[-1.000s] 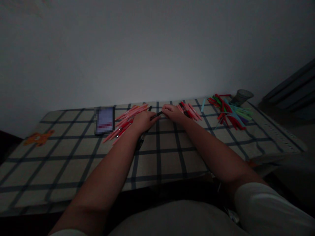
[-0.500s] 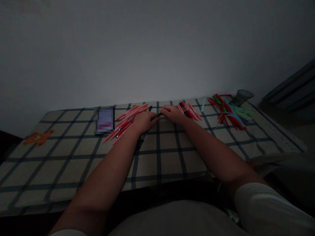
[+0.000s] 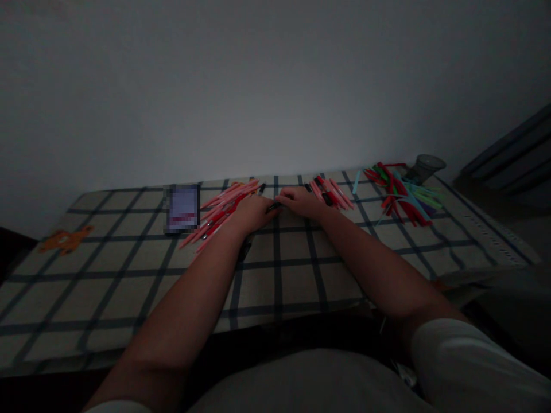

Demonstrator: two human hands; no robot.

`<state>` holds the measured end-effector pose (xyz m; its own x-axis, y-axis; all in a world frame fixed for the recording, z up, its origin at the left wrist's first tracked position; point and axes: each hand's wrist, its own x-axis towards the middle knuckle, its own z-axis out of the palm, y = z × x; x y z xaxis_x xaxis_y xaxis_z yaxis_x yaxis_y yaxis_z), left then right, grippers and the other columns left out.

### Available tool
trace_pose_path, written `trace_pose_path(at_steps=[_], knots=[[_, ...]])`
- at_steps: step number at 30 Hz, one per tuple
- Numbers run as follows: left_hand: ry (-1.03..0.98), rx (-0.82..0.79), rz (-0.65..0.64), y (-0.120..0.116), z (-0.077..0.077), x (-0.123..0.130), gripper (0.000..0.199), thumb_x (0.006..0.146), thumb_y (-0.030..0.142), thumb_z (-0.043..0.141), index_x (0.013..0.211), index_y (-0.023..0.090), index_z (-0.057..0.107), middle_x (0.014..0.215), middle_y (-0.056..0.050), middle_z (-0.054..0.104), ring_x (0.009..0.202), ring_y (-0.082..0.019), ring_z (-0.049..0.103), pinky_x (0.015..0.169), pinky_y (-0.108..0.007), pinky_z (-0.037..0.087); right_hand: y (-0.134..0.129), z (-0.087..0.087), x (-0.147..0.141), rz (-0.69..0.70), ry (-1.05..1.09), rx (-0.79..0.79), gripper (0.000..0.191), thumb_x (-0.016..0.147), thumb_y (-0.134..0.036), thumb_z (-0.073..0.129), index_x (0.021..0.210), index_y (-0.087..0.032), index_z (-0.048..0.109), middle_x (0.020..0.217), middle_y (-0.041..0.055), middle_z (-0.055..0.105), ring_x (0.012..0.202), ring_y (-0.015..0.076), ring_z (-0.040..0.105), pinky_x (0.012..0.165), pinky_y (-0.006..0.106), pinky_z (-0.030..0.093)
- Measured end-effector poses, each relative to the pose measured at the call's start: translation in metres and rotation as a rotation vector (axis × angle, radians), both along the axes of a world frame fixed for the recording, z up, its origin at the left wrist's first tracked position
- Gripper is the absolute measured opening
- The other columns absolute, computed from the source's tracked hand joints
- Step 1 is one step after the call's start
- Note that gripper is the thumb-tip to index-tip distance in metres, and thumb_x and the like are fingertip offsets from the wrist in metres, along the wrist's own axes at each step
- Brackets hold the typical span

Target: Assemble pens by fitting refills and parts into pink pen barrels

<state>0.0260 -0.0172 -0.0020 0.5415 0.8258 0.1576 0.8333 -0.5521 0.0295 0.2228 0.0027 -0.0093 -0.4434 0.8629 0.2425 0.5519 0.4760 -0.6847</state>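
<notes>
My left hand [image 3: 255,211] is closed on a dark pen [image 3: 274,205] near the table's middle. Just right of it, my right hand [image 3: 298,201] has its fingers curled together at the pen's upper end; what they grip is too small to make out. Pink and red pens [image 3: 215,221] lie in a loose pile to the left of my left hand, partly under that forearm. A second group of pink, red and black pens [image 3: 331,194] lies beyond and right of my right hand.
A checked cloth [image 3: 297,287] covers the table. A pixelated dark-edged tablet [image 3: 184,207] and an orange bear-shaped piece [image 3: 65,240] lie left. Colourful strips [image 3: 402,198] and a mesh cup [image 3: 426,167] are right. The wall [image 3: 275,86] stands behind.
The pen between my hands has tilted or shifted slightly, and my right fingers have curled in more. The view has moved a little. The pen piles look the same.
</notes>
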Motion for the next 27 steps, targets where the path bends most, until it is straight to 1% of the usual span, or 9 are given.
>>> trace_pose_path(at_steps=[3, 10, 14, 17, 21, 27], knots=[[-0.001, -0.003, 0.012, -0.001, 0.002, 0.001, 0.038, 0.102, 0.048, 0.050, 0.118, 0.026, 0.077, 0.103, -0.010, 0.079, 0.097, -0.027, 0.072, 0.075, -0.033, 0.048, 0.000, 0.000, 0.001, 0.006, 0.007, 0.002, 0.029, 0.091, -0.044, 0.050, 0.074, -0.020, 0.054, 0.073, 0.0007, 0.055, 0.072, 0.0164, 0.047, 0.068, 0.030, 0.034], [-0.061, -0.035, 0.046, -0.003, 0.007, 0.000, 0.043, 0.103, 0.054, 0.047, 0.112, 0.027, 0.079, 0.094, -0.009, 0.079, 0.091, -0.027, 0.072, 0.071, -0.032, 0.047, 0.003, -0.003, 0.003, 0.027, 0.075, 0.011, 0.035, 0.090, -0.052, 0.051, 0.077, -0.020, 0.056, 0.075, 0.0014, 0.056, 0.073, 0.0170, 0.049, 0.068, 0.031, 0.035], [-0.115, -0.007, 0.061, -0.004, 0.009, -0.001, 0.040, 0.102, 0.054, 0.051, 0.114, 0.028, 0.079, 0.094, -0.008, 0.079, 0.090, -0.025, 0.071, 0.070, -0.031, 0.046, 0.005, -0.003, 0.005, -0.012, 0.098, 0.032, 0.034, 0.091, -0.051, 0.052, 0.078, -0.020, 0.057, 0.077, 0.0020, 0.058, 0.076, 0.0175, 0.050, 0.070, 0.031, 0.036], [-0.152, 0.011, 0.064, -0.005, 0.012, -0.001, 0.040, 0.102, 0.054, 0.052, 0.116, 0.027, 0.079, 0.098, -0.008, 0.079, 0.091, -0.024, 0.071, 0.070, -0.031, 0.044, 0.006, 0.000, 0.006, -0.062, 0.111, 0.040, 0.034, 0.092, -0.051, 0.053, 0.075, -0.021, 0.054, 0.073, 0.0009, 0.054, 0.072, 0.0170, 0.047, 0.068, 0.032, 0.034], [-0.200, 0.026, 0.060, -0.004, 0.012, -0.002, 0.040, 0.102, 0.053, 0.054, 0.119, 0.026, 0.078, 0.096, -0.007, 0.079, 0.090, -0.024, 0.070, 0.071, -0.031, 0.043, 0.005, 0.003, 0.007, -0.106, 0.117, 0.057, 0.036, 0.093, -0.052, 0.054, 0.073, -0.022, 0.052, 0.070, 0.0002, 0.052, 0.070, 0.0166, 0.044, 0.067, 0.032, 0.033], [-0.190, 0.044, 0.065, -0.003, 0.010, -0.002, 0.040, 0.102, 0.053, 0.054, 0.122, 0.028, 0.078, 0.102, -0.008, 0.080, 0.096, -0.026, 0.071, 0.073, -0.032, 0.043, 0.005, 0.002, 0.008, -0.127, 0.085, 0.059, 0.046, 0.094, -0.060, 0.050, 0.066, -0.023, 0.044, 0.065, -0.0010, 0.045, 0.067, 0.0162, 0.042, 0.065, 0.032, 0.030]])
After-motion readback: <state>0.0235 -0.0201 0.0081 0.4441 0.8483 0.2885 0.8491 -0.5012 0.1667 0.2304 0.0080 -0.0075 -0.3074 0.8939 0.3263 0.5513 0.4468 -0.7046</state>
